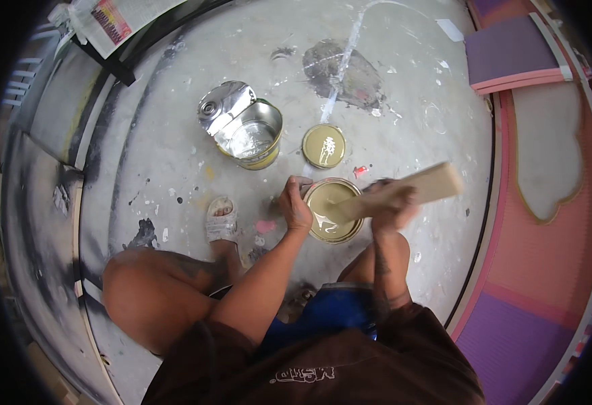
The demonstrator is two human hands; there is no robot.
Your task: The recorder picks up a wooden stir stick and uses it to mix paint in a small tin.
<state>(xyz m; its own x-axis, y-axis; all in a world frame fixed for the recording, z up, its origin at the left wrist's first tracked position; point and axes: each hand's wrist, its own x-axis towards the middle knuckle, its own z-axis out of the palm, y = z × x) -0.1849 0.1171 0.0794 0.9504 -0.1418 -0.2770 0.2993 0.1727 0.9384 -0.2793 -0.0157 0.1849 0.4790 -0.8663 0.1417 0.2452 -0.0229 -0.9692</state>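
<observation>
An open round can stands on the floor in front of me, with glossy olive-beige paint in it. Its left rim is steadied by my left hand, the fingers curled against the side and partly hidden. My right hand is closed around a flat wooden stick, slightly blurred by motion. The stick is tilted, its lower end dipping into the paint and its wide end rising to the right. Just beyond the can lies a round lid, coated with the same paint colour.
Farther left stands an opened metal tin with its top bent back, shiny inside. A small red scrap lies near the lid. Pink and purple panels line the right side. Newspaper rests on a dark frame at upper left.
</observation>
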